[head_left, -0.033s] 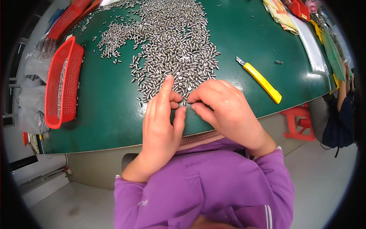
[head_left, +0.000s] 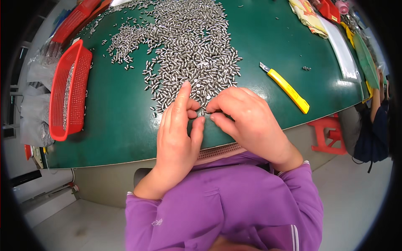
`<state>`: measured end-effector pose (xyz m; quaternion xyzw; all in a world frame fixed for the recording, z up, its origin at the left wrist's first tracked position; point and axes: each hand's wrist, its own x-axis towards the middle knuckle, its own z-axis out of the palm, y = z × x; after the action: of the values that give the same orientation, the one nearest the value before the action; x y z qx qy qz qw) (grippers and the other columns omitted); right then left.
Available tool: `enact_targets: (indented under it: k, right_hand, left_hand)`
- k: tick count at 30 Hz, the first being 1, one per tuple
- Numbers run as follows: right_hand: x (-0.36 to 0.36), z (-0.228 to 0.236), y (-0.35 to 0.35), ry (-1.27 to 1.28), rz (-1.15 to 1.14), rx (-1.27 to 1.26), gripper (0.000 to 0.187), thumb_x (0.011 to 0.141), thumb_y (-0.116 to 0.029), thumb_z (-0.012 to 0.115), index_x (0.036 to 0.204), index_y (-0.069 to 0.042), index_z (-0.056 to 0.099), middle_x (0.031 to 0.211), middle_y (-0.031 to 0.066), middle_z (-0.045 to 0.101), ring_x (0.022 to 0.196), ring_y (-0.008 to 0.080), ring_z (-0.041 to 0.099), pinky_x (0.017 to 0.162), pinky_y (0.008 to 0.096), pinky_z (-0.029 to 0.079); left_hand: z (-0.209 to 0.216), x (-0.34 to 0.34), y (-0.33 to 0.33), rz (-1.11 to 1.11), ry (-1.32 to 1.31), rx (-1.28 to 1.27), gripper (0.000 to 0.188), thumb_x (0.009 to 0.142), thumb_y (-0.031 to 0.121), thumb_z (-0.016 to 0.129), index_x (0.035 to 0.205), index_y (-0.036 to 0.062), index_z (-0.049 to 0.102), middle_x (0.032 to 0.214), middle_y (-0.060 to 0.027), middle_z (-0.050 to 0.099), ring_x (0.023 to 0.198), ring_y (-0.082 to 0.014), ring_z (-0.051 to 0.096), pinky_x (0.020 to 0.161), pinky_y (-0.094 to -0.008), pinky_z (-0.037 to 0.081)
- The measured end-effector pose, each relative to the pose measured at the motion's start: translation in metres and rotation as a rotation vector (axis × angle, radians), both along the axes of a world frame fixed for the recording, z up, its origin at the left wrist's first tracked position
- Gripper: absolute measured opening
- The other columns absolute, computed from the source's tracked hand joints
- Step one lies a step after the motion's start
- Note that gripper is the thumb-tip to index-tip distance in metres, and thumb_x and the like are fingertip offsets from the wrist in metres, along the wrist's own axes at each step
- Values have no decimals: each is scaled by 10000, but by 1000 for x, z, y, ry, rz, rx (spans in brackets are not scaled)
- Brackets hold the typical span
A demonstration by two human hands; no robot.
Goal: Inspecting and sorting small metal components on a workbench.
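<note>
So this is all about a big spread of small, silvery, bullet-shaped metal pieces, covering the upper middle of the frame on a dark green smooth surface. They lie every which way, long axes crossing at all sorts of angles, and a few in the lower part of the heap show a round pale face. The one to look at is a lone shiny metal piece right at the bottom tip of the heap, about mid-frame, in the gap between the two hands. Its long axis runs roughly up and down the frame; it's too small to say which end is the pointy one. The bare left hand comes up from lower centre, index finger straight and pointing to the top of the frame, its tip over the heap's lower edge. Its other fingers curl in and the thumb is apart from them, so that grip is loose with nothing visible in it. The bare right hand reaches in from the lower right, fingers bent, index and thumb tips near each other just beside that lone piece. Can't tell if that grip is actually pinching anything. Over at the left of the frame there's a long red perforated plastic basket with more small metal bits in it, and right of centre lies a yellow plastic-handled utility knife, slanting, blade toward the upper left.
</note>
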<state>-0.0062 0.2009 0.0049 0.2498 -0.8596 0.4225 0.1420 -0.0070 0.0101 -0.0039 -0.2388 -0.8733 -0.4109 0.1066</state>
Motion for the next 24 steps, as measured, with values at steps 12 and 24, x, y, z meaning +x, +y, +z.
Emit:
enact_targets:
  k: [12, 24]
  right_hand:
    - [4, 3, -4, -42, -19, 9, 228, 775, -12, 770, 969, -48, 656, 918, 83, 672, 864, 287, 661, 786, 403, 524]
    - [4, 2, -5, -102, -15, -99, 226, 798, 1, 718, 993, -44, 612, 905, 105, 666, 843, 340, 646, 769, 446, 516]
  left_hand:
    - [0, 2, -2, -44, -48, 18, 811, 805, -131, 720, 1541, 2, 405, 967, -96, 629, 883, -241, 621, 809, -372, 529]
    - [6, 4, -5, -56, -148, 76, 774, 854, -145, 666, 1557, 18, 387, 1021, -61, 652, 925, -140, 633, 838, -280, 533]
